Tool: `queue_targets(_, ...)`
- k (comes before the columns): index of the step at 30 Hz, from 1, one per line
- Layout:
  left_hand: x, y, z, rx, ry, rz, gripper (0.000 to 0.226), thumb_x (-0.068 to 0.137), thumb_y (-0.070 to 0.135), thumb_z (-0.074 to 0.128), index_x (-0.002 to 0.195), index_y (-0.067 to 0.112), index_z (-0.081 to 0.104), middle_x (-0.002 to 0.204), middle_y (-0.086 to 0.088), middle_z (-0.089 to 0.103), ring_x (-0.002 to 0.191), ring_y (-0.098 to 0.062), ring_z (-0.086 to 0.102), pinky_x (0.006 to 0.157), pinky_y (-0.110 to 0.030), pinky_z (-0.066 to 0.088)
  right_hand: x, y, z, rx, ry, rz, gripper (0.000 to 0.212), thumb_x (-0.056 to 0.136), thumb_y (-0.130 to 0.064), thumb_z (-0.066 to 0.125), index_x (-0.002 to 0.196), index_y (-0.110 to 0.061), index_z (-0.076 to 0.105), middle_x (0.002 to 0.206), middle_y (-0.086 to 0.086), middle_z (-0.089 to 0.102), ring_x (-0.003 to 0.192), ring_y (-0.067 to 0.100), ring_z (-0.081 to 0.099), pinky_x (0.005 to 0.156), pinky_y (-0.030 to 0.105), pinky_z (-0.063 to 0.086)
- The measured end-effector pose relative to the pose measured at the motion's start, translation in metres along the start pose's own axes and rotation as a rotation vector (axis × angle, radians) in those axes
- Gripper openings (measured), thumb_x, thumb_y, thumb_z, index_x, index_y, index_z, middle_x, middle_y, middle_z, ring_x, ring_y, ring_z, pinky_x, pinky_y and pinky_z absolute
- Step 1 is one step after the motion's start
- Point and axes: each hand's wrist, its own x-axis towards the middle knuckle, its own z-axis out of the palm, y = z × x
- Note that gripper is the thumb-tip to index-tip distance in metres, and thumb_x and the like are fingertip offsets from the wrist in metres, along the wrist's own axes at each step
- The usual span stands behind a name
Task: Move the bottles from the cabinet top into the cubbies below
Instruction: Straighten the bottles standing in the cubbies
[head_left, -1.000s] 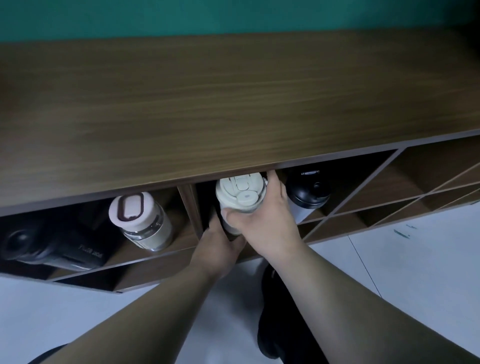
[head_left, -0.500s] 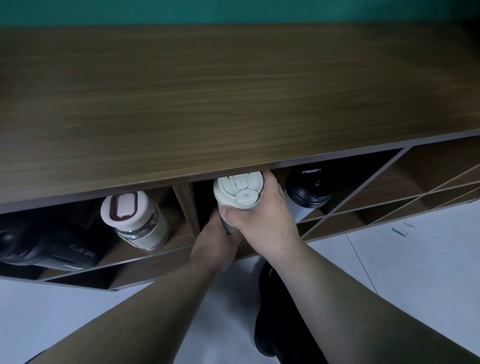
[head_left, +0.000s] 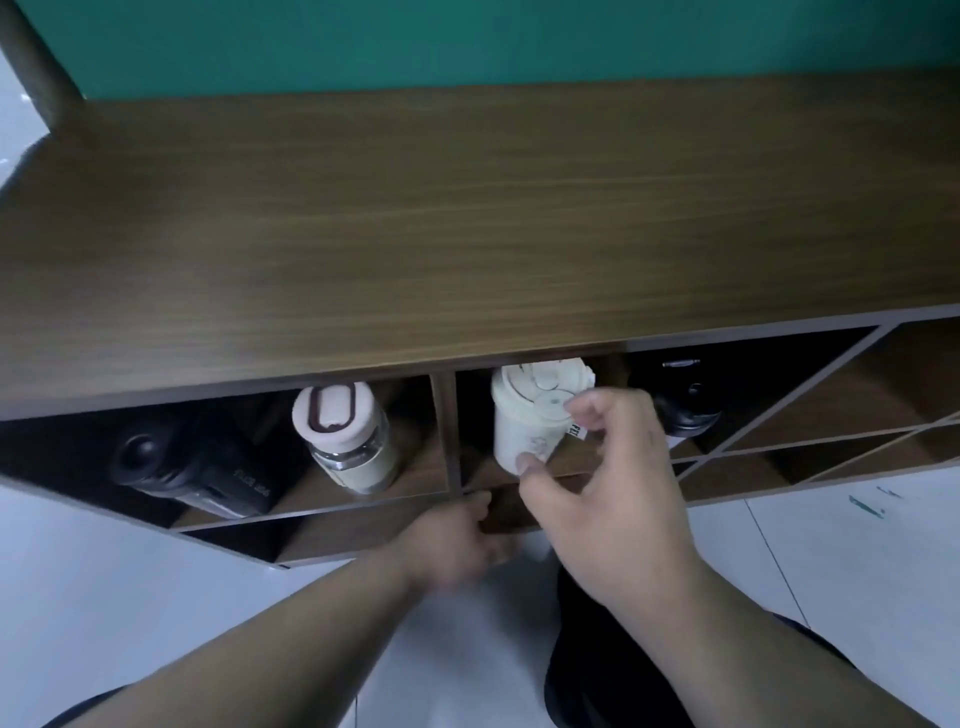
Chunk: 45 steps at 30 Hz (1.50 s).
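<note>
Cream bottle stood in the middle cubby, right hand loose around it.

The right hand (head_left: 618, 499) curved open, thumb touching the cream bottle (head_left: 530, 415); the blurred left hand (head_left: 457, 540) hung below the shelf edge, its grip unreadable. The cabinet top (head_left: 467, 234) overhung and cut off the caps; the dark bottle (head_left: 685, 400) sat beside it, half hidden.

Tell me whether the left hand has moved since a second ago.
Yes. The left hand has dropped away from the cream bottle and now sits below the shelf edge, off the bottle.
</note>
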Motion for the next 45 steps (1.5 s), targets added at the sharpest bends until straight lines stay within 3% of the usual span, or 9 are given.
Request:
queue_targets(4, -0.045, -0.008, -0.033, 0.13, -0.027, 0.022, 0.048, 0.076, 0.06, 0.043, 0.096, 0.024, 0.066, 0.11, -0.007, 0.076, 0.106, -0.03, 0.069, 0.09, -0.04, 0.058, -0.03, -0.027, 0.027, 0.054, -0.306, -0.02, 0.034, 0.068, -0.053, 0.057, 0.099, -0.039, 0.056, 0.091, -0.024, 0.057, 0.094, 0.0, 0.056, 0.078, 0.016, 0.045)
queue_targets(10, -0.083, -0.046, -0.071, -0.002, 0.106, 0.016, 0.03, 0.077, 0.04, 0.047, 0.09, 0.057, 0.068, 0.105, 0.007, 0.077, 0.103, -0.023, 0.07, 0.093, -0.036, 0.059, -0.036, -0.049, 0.097, 0.078, -0.551, 0.029, 0.064, 0.069, -0.055, 0.055, 0.13, -0.038, 0.053, 0.128, -0.02, 0.059, 0.118, 0.001, 0.053, 0.101, 0.032, 0.045)
queue_targets(14, -0.077, -0.077, -0.092, -0.212, 0.279, -0.1, 0.05, 0.084, 0.037, 0.071, 0.133, 0.03, 0.067, 0.122, 0.01, 0.079, 0.113, -0.014, 0.075, 0.093, -0.035, 0.064, -0.029, -0.058, 0.13, 0.054, -0.48, 0.081, 0.089, 0.069, -0.047, 0.065, 0.15, -0.027, 0.035, 0.151, -0.004, 0.044, 0.141, 0.016, 0.038, 0.114, 0.038, 0.033)
queue_targets(18, -0.076, -0.072, -0.104, -0.269, 0.396, -0.166, 0.106, 0.07, 0.056, 0.076, 0.159, 0.015, 0.035, 0.139, 0.001, 0.07, 0.123, -0.02, 0.066, 0.094, -0.03, 0.051, -0.016, -0.057, 0.153, 0.08, -0.405, 0.217, 0.099, 0.07, -0.036, 0.08, 0.154, -0.017, 0.03, 0.154, 0.005, 0.042, 0.142, 0.023, 0.038, 0.114, 0.035, 0.032)
queue_targets(20, -0.073, -0.068, -0.106, -0.277, 0.388, -0.145, 0.106, 0.083, 0.047, 0.081, 0.167, 0.014, 0.025, 0.148, 0.0, 0.066, 0.132, -0.019, 0.063, 0.097, -0.027, 0.045, -0.007, -0.055, 0.159, 0.106, -0.401, 0.263, 0.101, 0.072, -0.034, 0.082, 0.155, -0.016, 0.028, 0.157, 0.006, 0.038, 0.143, 0.022, 0.037, 0.11, 0.029, 0.031)
queue_targets(23, -0.064, -0.073, -0.107, -0.293, 0.358, -0.109, 0.122, 0.07, 0.063, 0.077, 0.17, 0.021, 0.021, 0.155, 0.005, 0.062, 0.142, -0.018, 0.06, 0.113, -0.035, 0.049, 0.002, -0.055, 0.164, 0.12, -0.399, 0.299, 0.098, 0.069, -0.041, 0.08, 0.152, -0.02, 0.033, 0.152, 0.003, 0.044, 0.139, 0.021, 0.043, 0.1, 0.028, 0.035)
queue_targets(30, -0.051, -0.073, -0.111, -0.285, 0.371, -0.057, 0.074, 0.092, 0.038, 0.078, 0.158, 0.035, 0.043, 0.138, 0.012, 0.072, 0.127, -0.013, 0.068, 0.108, -0.033, 0.053, 0.01, -0.059, 0.173, 0.102, -0.387, 0.323, 0.087, 0.046, -0.067, 0.056, 0.124, -0.03, 0.053, 0.126, -0.005, 0.062, 0.114, 0.017, 0.062, 0.092, 0.035, 0.049)
queue_targets(40, -0.052, -0.077, -0.109, -0.291, 0.371, -0.054, 0.073, 0.089, 0.048, 0.078, 0.153, 0.034, 0.047, 0.135, 0.013, 0.073, 0.127, -0.012, 0.068, 0.112, -0.042, 0.054, 0.012, -0.059, 0.173, 0.074, -0.406, 0.338, 0.059, 0.067, -0.046, 0.075, 0.119, -0.029, 0.055, 0.122, -0.003, 0.063, 0.11, 0.019, 0.063, 0.085, 0.032, 0.046)
queue_targets(45, -0.061, -0.074, -0.11, -0.262, 0.327, -0.094, 0.072, 0.086, 0.047, 0.08, 0.15, 0.032, 0.051, 0.138, 0.012, 0.071, 0.127, -0.013, 0.067, 0.11, -0.039, 0.054, 0.005, -0.061, 0.168, 0.073, -0.423, 0.345, 0.09, 0.061, -0.052, 0.072, 0.14, -0.022, 0.044, 0.137, -0.001, 0.055, 0.122, 0.02, 0.057, 0.086, 0.028, 0.04)
